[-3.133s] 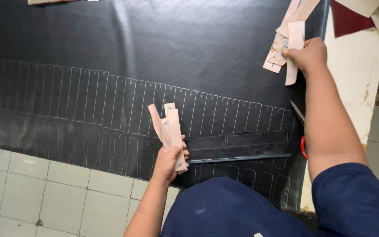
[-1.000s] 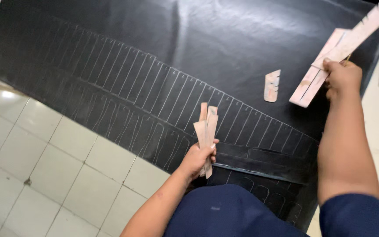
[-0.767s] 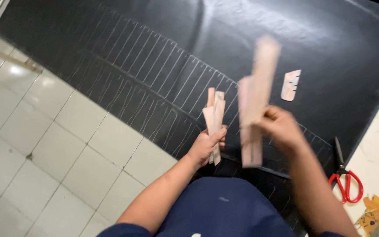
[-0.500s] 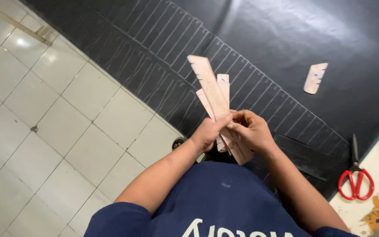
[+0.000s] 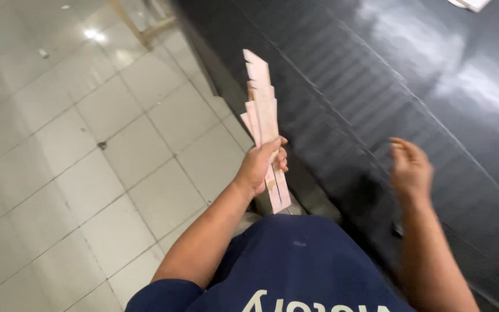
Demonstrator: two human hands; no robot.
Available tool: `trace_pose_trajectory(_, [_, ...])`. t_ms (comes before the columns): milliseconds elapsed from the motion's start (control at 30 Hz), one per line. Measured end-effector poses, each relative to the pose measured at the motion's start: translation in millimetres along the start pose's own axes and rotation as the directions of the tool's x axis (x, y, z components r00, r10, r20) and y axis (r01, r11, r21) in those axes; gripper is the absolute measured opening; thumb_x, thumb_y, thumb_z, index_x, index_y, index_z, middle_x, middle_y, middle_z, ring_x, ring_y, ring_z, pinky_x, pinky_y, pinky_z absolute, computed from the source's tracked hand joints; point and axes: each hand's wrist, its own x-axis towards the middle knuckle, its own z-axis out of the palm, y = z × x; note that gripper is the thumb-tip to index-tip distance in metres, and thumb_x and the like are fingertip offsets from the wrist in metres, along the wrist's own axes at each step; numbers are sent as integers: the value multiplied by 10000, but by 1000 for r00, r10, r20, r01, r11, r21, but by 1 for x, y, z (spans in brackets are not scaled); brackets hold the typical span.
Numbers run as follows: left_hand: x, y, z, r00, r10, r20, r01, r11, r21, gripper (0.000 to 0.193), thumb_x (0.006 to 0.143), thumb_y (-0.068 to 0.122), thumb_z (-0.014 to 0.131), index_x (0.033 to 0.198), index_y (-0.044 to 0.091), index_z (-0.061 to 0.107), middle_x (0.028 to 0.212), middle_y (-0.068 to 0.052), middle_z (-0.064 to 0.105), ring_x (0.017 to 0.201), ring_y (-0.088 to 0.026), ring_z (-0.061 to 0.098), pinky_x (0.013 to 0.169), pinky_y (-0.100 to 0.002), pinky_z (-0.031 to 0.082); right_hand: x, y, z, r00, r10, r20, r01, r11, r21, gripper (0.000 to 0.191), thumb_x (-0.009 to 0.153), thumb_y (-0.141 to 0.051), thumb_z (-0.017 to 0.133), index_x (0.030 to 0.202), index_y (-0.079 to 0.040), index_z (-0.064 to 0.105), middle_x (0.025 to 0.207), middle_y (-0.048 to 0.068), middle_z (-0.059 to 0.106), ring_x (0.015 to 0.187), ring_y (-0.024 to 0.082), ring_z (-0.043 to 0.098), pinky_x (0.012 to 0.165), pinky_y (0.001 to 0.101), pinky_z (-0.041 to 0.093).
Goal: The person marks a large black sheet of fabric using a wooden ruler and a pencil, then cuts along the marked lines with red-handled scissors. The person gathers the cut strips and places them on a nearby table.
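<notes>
A dark navy short-sleeved shirt point(image 5: 295, 266) fills the lower middle of the frame. White lettering runs along its bottom edge. Both forearms are bare.

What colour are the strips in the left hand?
Pale pinkish tan, seen in the head view: strips in left hand.

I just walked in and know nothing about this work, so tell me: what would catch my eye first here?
First, the bundle of pale pink strips, fanned upward in the left hand at the centre. Next, the big black sheet marked with rows of thin lines, filling the upper right; the empty, blurred right hand hovers over it. White floor tiles fill the left side.
</notes>
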Motion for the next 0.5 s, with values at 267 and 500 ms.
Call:
trace_pose_trajectory(267, [-7, 153, -126, 997, -19, -71, 14, 998, -61, 337, 971, 247, 555, 1264, 81, 572, 792, -50, 629, 707, -150, 646, 725, -311, 571, 33, -27, 109, 913, -259, -316, -29, 730, -683, 232, 1020, -244, 696, 1183, -79, 699, 1177, 125, 701, 1062, 316, 683, 877, 462, 516])
trace_pose_trajectory(500, [59, 204, -212, 989, -30, -147, 24, 999, -48, 239, 1033, 246, 633, 1079, 18, 577, 745, 12, 527, 646, -98, 517, 636, -292, 489, 76, -44, 161, 926, -96, -366, -249, 572, -781, 187, 974, -173, 640, 1126, -72, 678, 1113, 116, 710, 1038, 289, 693, 861, 414, 538])
